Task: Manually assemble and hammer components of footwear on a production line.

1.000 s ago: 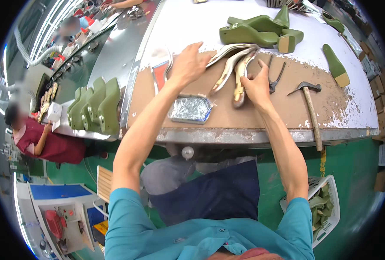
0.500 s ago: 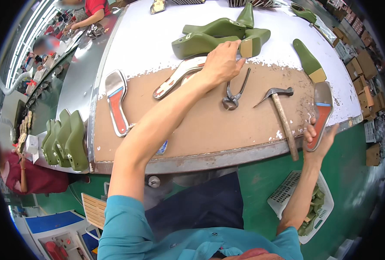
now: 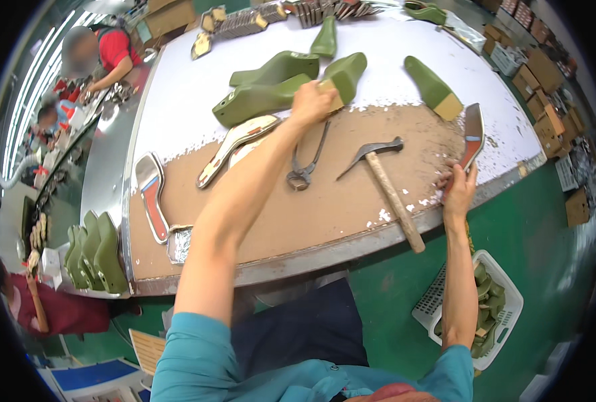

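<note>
My left hand [image 3: 313, 102] reaches over the board, its fingers closed at the tan end of a green shoe last [image 3: 349, 72]. Two more green lasts, one in front [image 3: 257, 100] and one behind [image 3: 278, 68], lie left of it. On the right, my right hand [image 3: 458, 191] grips a grey and red insole [image 3: 473, 137], which stands tilted up from the table. Between my hands rest pincers [image 3: 300, 177] and a hammer [image 3: 391, 194] with a wooden handle. Pale insoles [image 3: 234, 147] lie by my left forearm, which partly hides them. Another red and grey insole [image 3: 153, 201] lies farther left.
A single last [image 3: 433, 88] with a tan end lies at the right, another [image 3: 324, 39] at the back. Stacked insoles [image 3: 241, 23] line the far edge. Several lasts [image 3: 97, 251] stand left. A white basket [image 3: 512, 321] of lasts is on the floor. Co-workers sit at left.
The view has shifted, so the table's items sit further left. My left hand has closed at the last's tan end. My right hand has tilted its insole up, turning its face aside.
</note>
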